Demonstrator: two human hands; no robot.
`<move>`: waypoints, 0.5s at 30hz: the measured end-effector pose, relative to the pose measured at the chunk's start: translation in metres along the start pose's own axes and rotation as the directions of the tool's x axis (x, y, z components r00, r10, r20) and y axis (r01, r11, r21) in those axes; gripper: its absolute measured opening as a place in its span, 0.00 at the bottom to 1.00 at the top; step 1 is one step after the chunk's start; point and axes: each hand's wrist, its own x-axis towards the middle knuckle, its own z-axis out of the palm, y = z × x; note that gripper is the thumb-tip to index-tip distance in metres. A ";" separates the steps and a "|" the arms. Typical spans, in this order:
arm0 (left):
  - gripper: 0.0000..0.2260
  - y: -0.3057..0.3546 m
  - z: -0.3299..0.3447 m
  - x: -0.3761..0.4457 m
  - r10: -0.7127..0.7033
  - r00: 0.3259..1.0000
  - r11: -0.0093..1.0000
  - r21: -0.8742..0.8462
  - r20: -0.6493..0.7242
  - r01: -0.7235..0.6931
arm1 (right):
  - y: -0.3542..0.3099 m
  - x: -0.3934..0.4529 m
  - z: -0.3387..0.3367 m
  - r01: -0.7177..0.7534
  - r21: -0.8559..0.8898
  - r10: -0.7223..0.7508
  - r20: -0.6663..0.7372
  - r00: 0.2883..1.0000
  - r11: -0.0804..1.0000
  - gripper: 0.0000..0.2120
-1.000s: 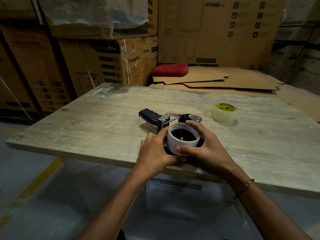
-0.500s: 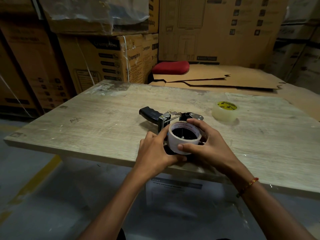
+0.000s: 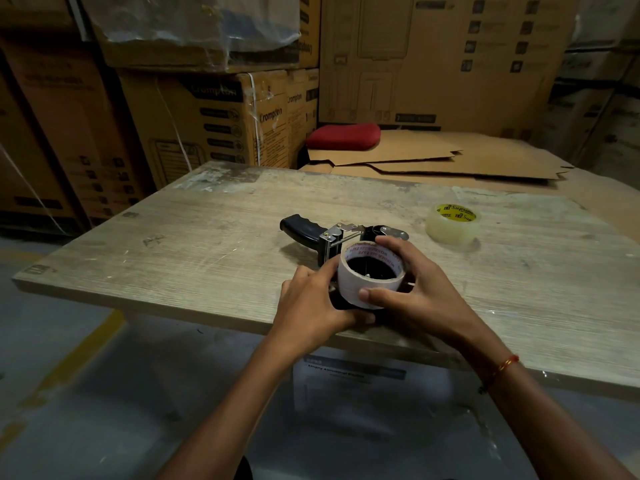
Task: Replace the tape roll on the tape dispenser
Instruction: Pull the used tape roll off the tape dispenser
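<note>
Both hands on the white roll (image 3: 370, 274) now: right hand (image 3: 417, 295) pinches it, thumb near, fingers far; left hand (image 3: 311, 304) clasps roll & tape dispenser (image 3: 330, 237), steadying the hub (probably). Clear roll (image 3: 452, 224) waits far right on table (image 3: 207, 258).

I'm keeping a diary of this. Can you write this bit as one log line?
step: seating white tape roll on dispenser | left hand, right hand: gripping roll | clear roll: on table
</note>
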 end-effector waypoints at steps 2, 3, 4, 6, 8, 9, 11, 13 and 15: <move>0.39 0.001 -0.001 0.001 -0.001 1.000 1.000 0.016 0.022 0.000 | -0.001 0.003 -0.003 0.007 -0.085 -0.003 0.044 0.999 0.996 0.44; 0.39 0.001 -0.001 0.002 0.005 0.999 1.000 0.015 0.036 -0.005 | -0.002 0.004 -0.004 -0.004 -0.082 0.009 0.061 0.998 0.997 0.45; 0.39 0.001 0.000 0.003 0.015 0.999 1.000 0.008 0.047 -0.015 | -0.002 0.005 -0.004 -0.016 -0.063 0.020 0.074 0.997 0.998 0.45; 0.42 0.000 0.001 0.006 0.020 0.998 1.000 -0.018 0.054 -0.019 | -0.003 0.003 -0.001 -0.028 -0.036 0.031 0.076 0.997 0.999 0.48; 0.43 -0.002 0.001 0.009 -0.007 0.998 0.998 -0.057 0.061 0.010 | -0.003 0.002 0.002 -0.028 -0.026 0.030 0.053 0.998 0.999 0.50; 0.43 -0.002 0.001 0.010 -0.018 0.998 0.997 -0.067 0.066 0.022 | -0.003 0.001 0.004 -0.023 -0.022 0.023 0.034 0.999 1.000 0.51; 0.42 -0.004 0.001 0.014 -0.022 0.996 0.997 -0.065 0.081 0.028 | -0.004 0.001 0.007 -0.001 -0.025 0.001 -0.001 1.000 1.000 0.51; 0.43 -0.007 0.003 0.017 -0.030 0.995 0.998 -0.044 0.091 0.034 | -0.005 0.001 0.009 0.029 -0.049 -0.030 -0.024 0.999 0.998 0.51; 0.43 -0.010 0.006 0.019 -0.034 0.995 0.999 -0.028 0.091 0.037 | -0.007 0.000 0.010 0.058 -0.091 -0.062 -0.035 0.997 0.994 0.50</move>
